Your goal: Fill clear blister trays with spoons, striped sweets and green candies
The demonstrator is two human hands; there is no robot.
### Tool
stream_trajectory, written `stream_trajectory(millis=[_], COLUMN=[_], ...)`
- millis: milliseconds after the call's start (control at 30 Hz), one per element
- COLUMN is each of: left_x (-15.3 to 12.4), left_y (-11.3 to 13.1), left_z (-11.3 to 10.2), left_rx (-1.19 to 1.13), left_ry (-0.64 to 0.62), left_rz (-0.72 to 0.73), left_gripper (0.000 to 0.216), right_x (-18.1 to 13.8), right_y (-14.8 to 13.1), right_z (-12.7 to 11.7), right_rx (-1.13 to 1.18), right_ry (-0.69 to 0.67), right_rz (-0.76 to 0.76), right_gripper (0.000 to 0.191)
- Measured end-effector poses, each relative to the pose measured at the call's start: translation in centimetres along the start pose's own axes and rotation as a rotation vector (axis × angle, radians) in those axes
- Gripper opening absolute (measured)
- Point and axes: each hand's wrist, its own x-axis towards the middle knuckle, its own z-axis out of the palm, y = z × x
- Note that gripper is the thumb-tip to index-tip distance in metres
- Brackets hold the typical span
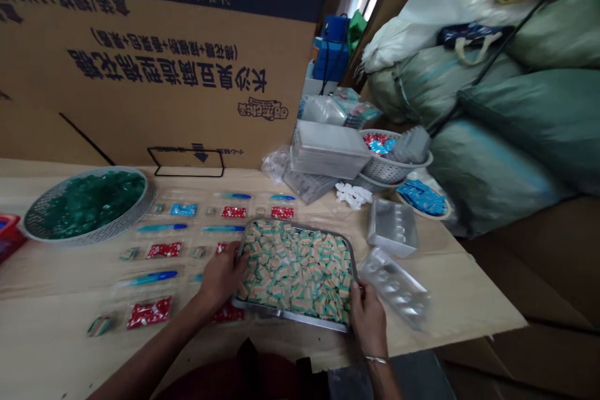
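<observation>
At far left, a red plastic basket (9, 234) sits at the edge of the wooden table (469, 306), beside a round perforated metal tray (29, 225) heaped with green wrapped sweets (91, 203), a placement that keeps them within easy reach. Clear blister trays (162, 262) lie flat in rows, their compartments keeping red, blue and striped items apart. The left hand (222, 278), fingers curled, grips the left side of a rectangular metal tray (300, 223) of striped wrapped sweets (295, 269). The right hand (369, 319), arm angled inward, closes on its near right corner, a two-handed hold that steadies the loaded tray. Another clear blister tray (394, 287) lies just right of it.
</observation>
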Motion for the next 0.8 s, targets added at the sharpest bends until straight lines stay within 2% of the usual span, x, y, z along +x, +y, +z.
stream_trajectory(millis=[100,167,267,367,433,567,633,733,800], left_x=[-0.1,-0.4,-0.8,-1.1,-1.3,-2.5,-3.5,-4.9,-5.4], left_y=[0.4,0.8,2.3,4.9,7.0,11.8,13.7,14.9,14.2], left_z=[-0.3,-1.0,-1.6,-0.9,0.4,3.6,4.5,4.9,4.8], left_rx=[-0.038,-0.070,-0.132,-0.230,-0.343,-0.608,-0.652,-0.625,-0.590], left_ry=[0.054,0.119,0.213,0.236,0.169,-0.060,-0.146,-0.198,-0.203], left_rz=[-0.049,-0.056,0.020,0.136,0.222,0.465,0.588,0.687,0.696], left_gripper=[0.035,0.038,0.042,0.043,0.043,0.040,0.040,0.042,0.043], right_x=[0.2,-0.2,-1.1,-1.7,-2.4,-4.7,-6.1,-7.8,-8.0], right_y=[-0.6,-1.1,-1.7,-1.0,0.5,5.5,8.4,12.5,15.0], right_z=[-0.1,-0.9,-2.9,-5.7,-7.7,-12.1,-14.5,-18.3,-20.3], right_rx=[0.182,0.400,0.765,0.970,1.016,0.954,0.891,0.839,0.811], right_ry=[0.049,0.035,-0.055,-0.120,-0.065,0.187,0.305,0.412,0.506], right_rz=[0.039,0.115,0.304,0.496,0.589,0.691,0.722,0.779,0.815], right_gripper=[0.043,0.039,0.037,0.044,0.051,0.053,0.052,0.050,0.044])
